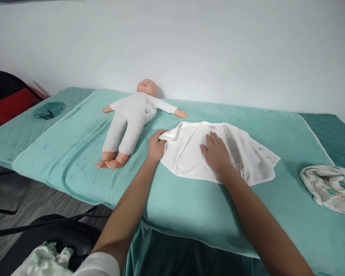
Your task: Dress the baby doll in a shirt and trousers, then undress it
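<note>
A small white baby shirt [195, 153] lies spread out on the green bed cover [172, 214], its neck label toward the wall and coloured prints on the right sleeve. My left hand [156, 146] grips the end of its left sleeve between thumb and fingers. Flat on the middle of the shirt rests my right hand [217, 153], fingers stretched out. To the left, a baby doll [129, 115] with a white cloth body lies on its back, arms spread and head near the wall; my left hand is apart from it.
A crumpled printed cloth [329, 188] lies on the bed at the right. The bed has a face hole [49, 110] at its left end. A black and red chair [8, 99] stands far left. Below left, another patterned cloth [46, 260] lies on a black seat [60, 235].
</note>
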